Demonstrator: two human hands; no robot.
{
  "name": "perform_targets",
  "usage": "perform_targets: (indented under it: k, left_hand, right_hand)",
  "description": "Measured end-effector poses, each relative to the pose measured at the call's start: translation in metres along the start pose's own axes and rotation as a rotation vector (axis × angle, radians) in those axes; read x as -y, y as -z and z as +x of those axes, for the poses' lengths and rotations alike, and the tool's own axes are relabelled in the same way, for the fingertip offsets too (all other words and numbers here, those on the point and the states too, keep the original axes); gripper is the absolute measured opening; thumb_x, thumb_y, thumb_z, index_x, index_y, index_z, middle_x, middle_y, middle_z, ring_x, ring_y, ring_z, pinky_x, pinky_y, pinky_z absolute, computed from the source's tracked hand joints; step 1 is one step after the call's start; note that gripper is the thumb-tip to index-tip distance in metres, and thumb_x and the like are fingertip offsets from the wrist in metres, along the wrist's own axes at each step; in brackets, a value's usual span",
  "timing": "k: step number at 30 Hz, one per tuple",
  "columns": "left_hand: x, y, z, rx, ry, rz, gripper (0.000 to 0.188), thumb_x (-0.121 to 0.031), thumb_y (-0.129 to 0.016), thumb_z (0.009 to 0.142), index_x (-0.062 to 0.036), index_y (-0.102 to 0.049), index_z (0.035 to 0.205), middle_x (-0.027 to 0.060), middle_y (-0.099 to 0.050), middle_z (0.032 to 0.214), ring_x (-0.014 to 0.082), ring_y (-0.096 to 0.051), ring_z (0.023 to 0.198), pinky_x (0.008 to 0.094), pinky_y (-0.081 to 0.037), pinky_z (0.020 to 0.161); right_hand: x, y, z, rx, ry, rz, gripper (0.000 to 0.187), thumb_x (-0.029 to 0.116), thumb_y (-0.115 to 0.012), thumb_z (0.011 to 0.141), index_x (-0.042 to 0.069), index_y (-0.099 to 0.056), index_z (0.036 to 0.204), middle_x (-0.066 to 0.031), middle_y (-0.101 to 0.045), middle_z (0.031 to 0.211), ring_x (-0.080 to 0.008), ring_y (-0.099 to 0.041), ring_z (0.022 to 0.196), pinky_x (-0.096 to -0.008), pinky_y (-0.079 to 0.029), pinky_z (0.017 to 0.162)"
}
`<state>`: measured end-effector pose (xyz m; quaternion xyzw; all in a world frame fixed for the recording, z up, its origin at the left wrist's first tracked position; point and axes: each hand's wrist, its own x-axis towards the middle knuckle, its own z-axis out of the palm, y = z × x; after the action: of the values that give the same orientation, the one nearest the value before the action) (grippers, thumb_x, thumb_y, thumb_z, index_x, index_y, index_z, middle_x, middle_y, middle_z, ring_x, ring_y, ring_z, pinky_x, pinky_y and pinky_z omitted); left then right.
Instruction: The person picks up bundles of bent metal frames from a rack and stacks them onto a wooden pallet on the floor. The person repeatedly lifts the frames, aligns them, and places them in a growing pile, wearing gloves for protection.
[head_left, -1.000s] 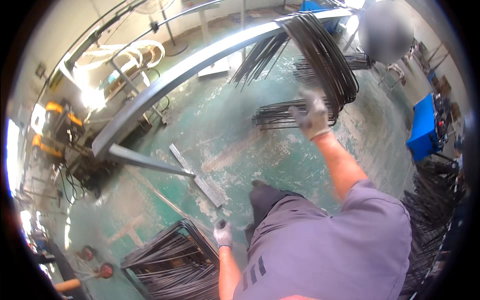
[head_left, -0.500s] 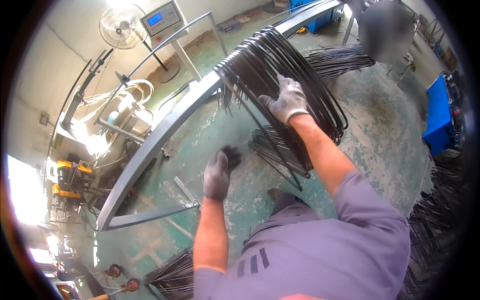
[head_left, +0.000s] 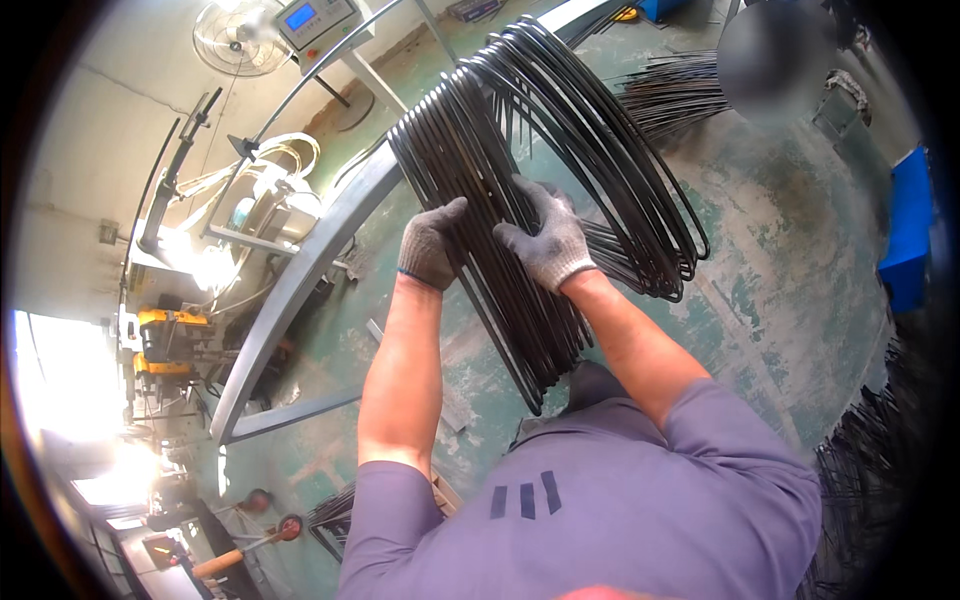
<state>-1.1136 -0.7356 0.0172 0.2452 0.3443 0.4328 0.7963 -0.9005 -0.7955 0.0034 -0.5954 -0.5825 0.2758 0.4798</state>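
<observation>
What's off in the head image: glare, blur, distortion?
Head view: bright opening at far left blown out; same view, grey metal beam bowed, consistent with fisheye; same view, round grey blur upper right; head view, left hand and right hand fairly sharp.

A grey metal rail carries dark metal loops hung over it in two neighbouring bunches.

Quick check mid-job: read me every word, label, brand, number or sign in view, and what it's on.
No text is legible enough to quote.
Grey display box with blue screen: marks too small and blurred to read.
Purple-grey shirt: three dark slanted bars, no lettering visible.
Black bent rods at the hands: no lettering visible.
</observation>
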Motion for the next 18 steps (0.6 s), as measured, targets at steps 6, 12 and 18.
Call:
perform_targets:
  k: [6,12,18]
  left_hand:
    - [0.001,-0.016,-0.014,0.041,-0.067,0.101,0.044,-0.01,-0.063,0.102,0.0093,-0.063,0.141,0.0233,-0.075,0.127,0.0371,-0.074,0.117,0.0508,-0.059,0.107]
    - [-0.005,0.003,-0.067,0.075,-0.13,-0.069,0.06,-0.025,-0.07,0.096,0.0085,-0.058,0.144,0.0275,-0.073,0.121,0.0419,-0.073,0.112,0.0555,-0.059,0.104]
    - [0.003,0.012,-0.086,0.097,-0.17,-0.143,0.081,-0.039,-0.073,0.092,0.0038,-0.048,0.156,0.0292,-0.068,0.134,0.0449,-0.074,0.107,0.0605,-0.06,0.1]
  right_hand:
    - [0.017,0.026,-0.002,-0.078,0.003,-0.027,0.07,0.024,-0.091,0.08,0.009,-0.065,0.143,-0.0232,-0.064,0.136,-0.0445,-0.057,0.132,-0.05,-0.049,0.116]
    - [0.008,0.034,-0.014,-0.211,0.43,-0.172,0.056,0.017,-0.085,0.085,0.005,-0.068,0.137,-0.019,-0.071,0.12,-0.0412,-0.066,0.114,-0.0505,-0.055,0.102]
    - [0.018,-0.034,-0.085,0.336,-0.068,0.336,0.044,0.032,-0.059,0.112,-0.001,-0.065,0.141,-0.028,-0.073,0.124,-0.045,-0.071,0.116,-0.0474,-0.056,0.101]
